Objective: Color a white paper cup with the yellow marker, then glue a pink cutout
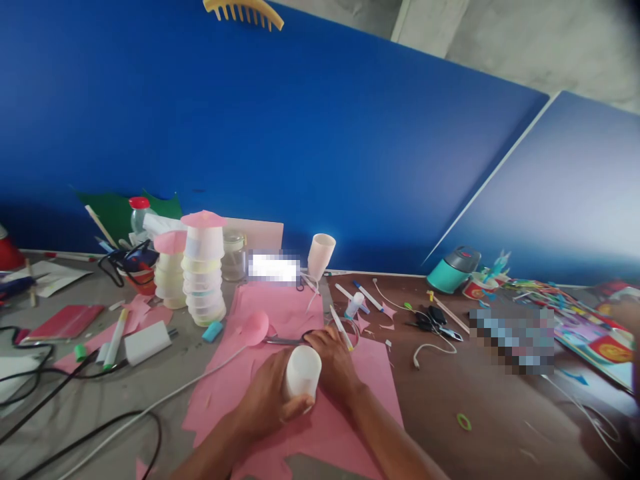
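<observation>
My left hand (273,387) is closed round a white paper cup (304,368), its thumb across the cup's near side. Just beyond the cup, my right hand (336,360) rests low over pink paper, with fingers curled at the dark handle of a pair of scissors (283,341). The scissor blades point left, towards a round pink paper piece (255,328). Sheets of pink paper (373,373) lie beneath both hands. Beyond my right fingertips is a white marker (341,327).
Stacked cups topped with pink paper (204,267) stand at left, near a blue eraser (213,331). A white charger (147,343) and cables lie at the left. Another white cup (321,255) stands by the blue partition (300,133). A teal container (453,270) sits at right.
</observation>
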`<action>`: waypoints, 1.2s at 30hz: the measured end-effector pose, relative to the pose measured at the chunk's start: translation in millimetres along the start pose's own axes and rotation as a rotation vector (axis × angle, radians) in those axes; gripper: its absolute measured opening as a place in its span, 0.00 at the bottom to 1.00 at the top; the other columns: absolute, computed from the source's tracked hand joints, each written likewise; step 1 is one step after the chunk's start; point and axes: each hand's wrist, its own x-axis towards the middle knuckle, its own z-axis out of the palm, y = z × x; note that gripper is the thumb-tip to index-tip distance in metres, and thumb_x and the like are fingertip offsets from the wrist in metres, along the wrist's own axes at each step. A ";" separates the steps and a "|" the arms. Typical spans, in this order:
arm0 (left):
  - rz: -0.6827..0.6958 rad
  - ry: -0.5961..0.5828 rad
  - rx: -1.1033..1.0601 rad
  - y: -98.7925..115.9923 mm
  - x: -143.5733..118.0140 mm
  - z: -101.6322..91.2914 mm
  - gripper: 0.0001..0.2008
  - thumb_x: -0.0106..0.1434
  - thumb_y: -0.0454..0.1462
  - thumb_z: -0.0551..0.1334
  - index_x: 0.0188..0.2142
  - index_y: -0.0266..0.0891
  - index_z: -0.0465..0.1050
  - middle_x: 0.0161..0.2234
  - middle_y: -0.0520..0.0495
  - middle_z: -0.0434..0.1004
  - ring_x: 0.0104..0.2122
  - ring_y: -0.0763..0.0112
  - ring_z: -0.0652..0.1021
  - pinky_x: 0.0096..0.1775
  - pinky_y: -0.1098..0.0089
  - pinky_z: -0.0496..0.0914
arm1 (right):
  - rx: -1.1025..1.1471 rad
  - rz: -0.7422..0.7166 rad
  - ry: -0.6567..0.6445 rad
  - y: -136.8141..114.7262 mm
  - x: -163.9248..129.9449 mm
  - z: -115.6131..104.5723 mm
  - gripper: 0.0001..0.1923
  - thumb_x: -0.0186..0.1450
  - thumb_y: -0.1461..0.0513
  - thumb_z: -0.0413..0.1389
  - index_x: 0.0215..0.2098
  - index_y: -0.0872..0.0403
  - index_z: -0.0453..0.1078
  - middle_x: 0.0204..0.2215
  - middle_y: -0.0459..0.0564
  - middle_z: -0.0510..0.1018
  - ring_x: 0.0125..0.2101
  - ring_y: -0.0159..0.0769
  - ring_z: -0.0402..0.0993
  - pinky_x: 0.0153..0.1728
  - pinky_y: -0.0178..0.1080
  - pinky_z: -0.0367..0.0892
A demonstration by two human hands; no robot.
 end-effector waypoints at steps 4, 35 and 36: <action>-0.023 -0.002 0.001 0.8 -1.1 0.3 0.27 0.53 0.44 0.67 0.51 0.36 0.72 0.45 0.35 0.82 0.41 0.49 0.81 0.44 0.52 0.77 | -0.007 -0.004 -0.025 3.0 -3.0 -4.2 0.15 0.64 0.70 0.55 0.45 0.52 0.77 0.40 0.52 0.83 0.44 0.46 0.73 0.47 0.45 0.65; -0.227 0.052 -0.400 -7.6 2.5 3.5 0.25 0.64 0.48 0.62 0.56 0.39 0.63 0.45 0.41 0.77 0.42 0.60 0.78 0.42 0.64 0.74 | -0.165 0.442 0.082 30.7 -1.5 -23.8 0.15 0.67 0.61 0.56 0.52 0.54 0.73 0.44 0.61 0.79 0.47 0.55 0.72 0.48 0.50 0.63; -0.236 0.049 -0.440 -6.9 2.8 2.8 0.26 0.64 0.49 0.62 0.56 0.39 0.63 0.45 0.41 0.77 0.42 0.60 0.77 0.42 0.64 0.74 | -0.173 0.465 0.050 31.1 -0.8 -23.4 0.16 0.67 0.61 0.56 0.53 0.54 0.73 0.44 0.62 0.80 0.48 0.56 0.73 0.49 0.51 0.62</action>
